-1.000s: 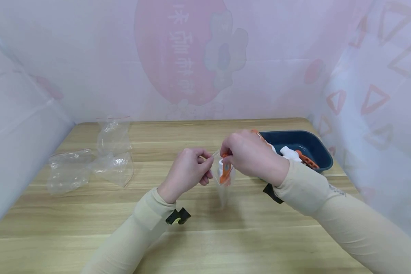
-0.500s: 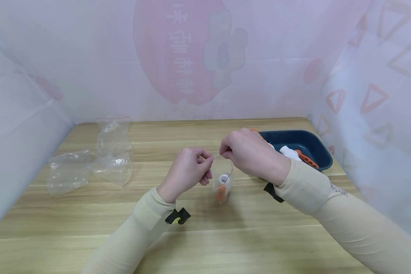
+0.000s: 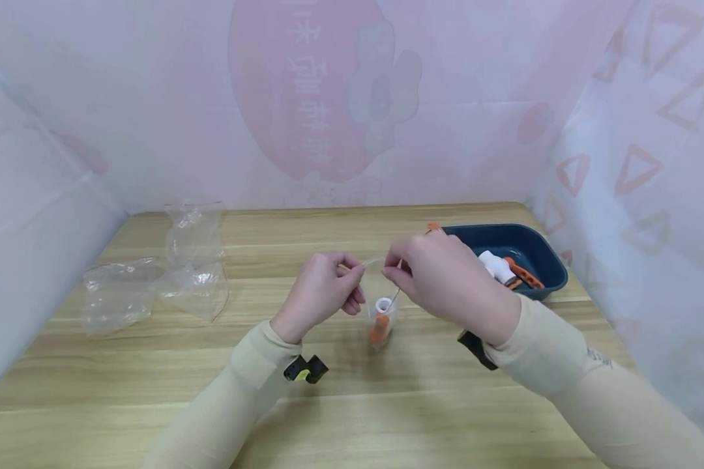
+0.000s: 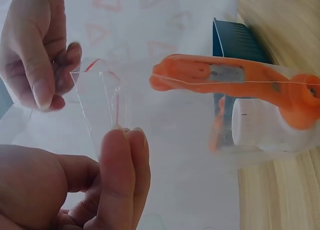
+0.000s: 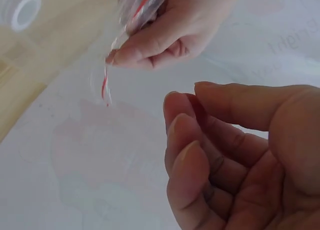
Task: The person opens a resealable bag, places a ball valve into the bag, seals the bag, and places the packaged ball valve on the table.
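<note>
**Pale cloth walls [image 3: 475, 163] and a wooden table [image 3: 258, 423], with two hands at a small clear bag [image 3: 378, 286]**

Pink shapes and red triangles show on the walls. The bag is in the middle, between the two hands, and most of it hangs below the fingertips. At the left grip [image 3: 319, 290], the thumb and finger are pressed together on the top edge of the bag, so it has a firm pinch. The right grip [image 3: 440, 277] is just beside the bag's mouth. Its fingers are bent loosely, with a little gap at the tips, and it has hold of nothing. I cannot tell if it touches the bag, or if the bottom of the bag touches the table.

The bag is thin and see-through, with a red line along its top. Its mouth is a bit open. Inside sits a pipe part [image 3: 381, 320]. It has a fat white tube with a round hole at the end and a long, bumpy orange handle with a gray patch on it.

To the right, a dark blue tray [image 3: 542, 257] holds more white and orange parts [image 3: 495, 266]. Three more clear bags [image 3: 120, 296] lie flat on the left.
</note>
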Demonstrator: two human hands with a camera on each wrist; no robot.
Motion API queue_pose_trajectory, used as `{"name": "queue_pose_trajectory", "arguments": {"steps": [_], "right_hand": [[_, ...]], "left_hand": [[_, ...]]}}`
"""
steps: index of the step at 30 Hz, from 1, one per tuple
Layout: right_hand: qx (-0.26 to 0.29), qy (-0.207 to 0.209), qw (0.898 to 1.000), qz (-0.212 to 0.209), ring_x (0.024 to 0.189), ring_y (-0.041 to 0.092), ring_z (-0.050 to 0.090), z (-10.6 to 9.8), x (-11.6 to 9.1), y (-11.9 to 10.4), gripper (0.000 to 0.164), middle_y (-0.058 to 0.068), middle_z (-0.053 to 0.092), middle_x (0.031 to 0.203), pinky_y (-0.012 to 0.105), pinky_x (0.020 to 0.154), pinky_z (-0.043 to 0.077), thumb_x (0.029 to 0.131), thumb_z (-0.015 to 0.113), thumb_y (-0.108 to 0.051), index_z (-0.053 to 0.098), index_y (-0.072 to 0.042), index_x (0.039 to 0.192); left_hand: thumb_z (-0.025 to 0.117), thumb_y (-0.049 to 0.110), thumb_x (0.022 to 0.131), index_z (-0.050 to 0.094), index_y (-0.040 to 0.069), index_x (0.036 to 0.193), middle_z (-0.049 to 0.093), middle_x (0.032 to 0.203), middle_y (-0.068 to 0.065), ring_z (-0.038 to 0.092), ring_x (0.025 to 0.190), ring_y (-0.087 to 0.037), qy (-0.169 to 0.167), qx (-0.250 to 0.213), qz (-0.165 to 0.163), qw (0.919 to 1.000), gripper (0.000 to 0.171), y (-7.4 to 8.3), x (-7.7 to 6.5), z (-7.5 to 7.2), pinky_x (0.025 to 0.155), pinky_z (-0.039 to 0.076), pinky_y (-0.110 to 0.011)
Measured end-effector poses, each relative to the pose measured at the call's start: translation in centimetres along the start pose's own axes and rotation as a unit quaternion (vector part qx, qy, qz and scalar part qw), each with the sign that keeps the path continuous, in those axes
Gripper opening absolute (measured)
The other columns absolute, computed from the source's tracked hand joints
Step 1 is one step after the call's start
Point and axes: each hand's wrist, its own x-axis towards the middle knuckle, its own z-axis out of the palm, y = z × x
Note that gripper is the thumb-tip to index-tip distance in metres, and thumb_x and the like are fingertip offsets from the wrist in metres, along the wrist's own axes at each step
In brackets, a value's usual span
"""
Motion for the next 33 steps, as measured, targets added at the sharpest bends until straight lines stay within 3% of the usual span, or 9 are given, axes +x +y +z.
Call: {"name": "queue_pose_trajectory", "arguments": {"steps": [8, 15, 20, 24, 26, 29, 33], "right_hand": [[-0.025, 0.037, 0.999, 0.002, 0.04, 0.004, 0.039, 3.8, -2.3, -0.8, 0.025, -0.01, 0.046, 0.051, 0.022, 0.038, 0.033, 0.091, 0.074, -0.026, 0.065, -0.013, 0.072], [-0.033, 0.068, 0.997, 0.01, 0.038, 0.006, 0.034, 6.6, -2.9, -1.3, 0.032, -0.01, 0.037, 0.046, 0.022, 0.035, 0.028, 0.086, 0.079, -0.034, 0.059, -0.012, 0.097], [-0.043, 0.077, 0.996, -0.003, 0.041, 0.003, 0.039, 7.4, -2.7, -1.4, 0.017, -0.01, 0.047, 0.051, 0.02, 0.036, 0.031, 0.087, 0.078, -0.024, 0.067, -0.011, 0.086], [-0.037, 0.087, 0.995, -0.015, 0.043, 0.002, 0.04, 7.5, -2.7, -1.2, 0.011, -0.01, 0.049, 0.054, 0.018, 0.039, 0.033, 0.087, 0.072, -0.011, 0.067, -0.011, 0.077], [-0.026, 0.094, 0.995, -0.02, 0.044, 0.002, 0.042, 7.5, -2.7, -1.0, 0.012, -0.009, 0.051, 0.055, 0.017, 0.04, 0.034, 0.086, 0.072, -0.008, 0.066, -0.009, 0.076], [-0.012, 0.101, 0.994, -0.034, 0.046, 0.003, 0.045, 7.3, -2.7, -0.6, 0.012, -0.006, 0.055, 0.058, 0.016, 0.043, 0.037, 0.085, 0.073, -0.007, 0.066, -0.007, 0.076], [0.007, 0.099, 0.994, -0.051, 0.048, 0.003, 0.047, 7.0, -2.8, -0.1, 0.012, -0.006, 0.057, 0.061, 0.015, 0.046, 0.04, 0.087, 0.074, -0.008, 0.067, -0.008, 0.077]], "left_hand": [[0.058, 0.012, 0.101, 0.062, 0.0, 0.104, 0.068, 0.068, -0.012, 0.068, 0.055, -0.024, -0.004, -0.019, -0.013, 0.9997, 0.014, -0.6, 0.5, -0.2, 0.057, 0.059, -0.037], [0.05, 0.006, 0.098, 0.057, 0.004, 0.125, 0.069, 0.07, -0.013, 0.066, 0.057, -0.023, -0.011, -0.022, -0.03, 0.9992, 0.028, -0.6, 0.7, -0.5, 0.059, 0.059, -0.036], [0.05, 0.005, 0.096, 0.059, 0.003, 0.127, 0.068, 0.068, -0.012, 0.062, 0.055, -0.02, -0.019, -0.015, -0.02, 0.9995, 0.033, -0.6, 0.7, -0.7, 0.053, 0.054, -0.03], [0.054, 0.021, 0.101, 0.064, 0.006, 0.123, 0.065, 0.07, -0.008, 0.056, 0.055, -0.016, -0.015, 0.008, -0.007, 0.9998, 0.028, -0.8, 0.8, -0.9, 0.049, 0.044, -0.025], [0.051, 0.033, 0.104, 0.066, 0.008, 0.121, 0.063, 0.077, -0.007, 0.054, 0.061, -0.017, -0.007, 0.024, 0.003, 0.9997, 0.033, -0.9, 1.0, -1.1, 0.052, 0.042, -0.026], [0.042, 0.04, 0.107, 0.067, 0.01, 0.12, 0.064, 0.095, -0.011, 0.057, 0.079, -0.022, -0.005, 0.026, 0.026, 0.9993, 0.041, -1.3, 1.8, -1.5, 0.064, 0.047, -0.033], [0.037, 0.037, 0.109, 0.061, 0.008, 0.131, 0.064, 0.125, -0.012, 0.059, 0.11, -0.028, -0.056, -0.004, 0.063, 0.9964, 0.044, -2.2, 3.1, -2.0, 0.084, 0.052, -0.045]]}}
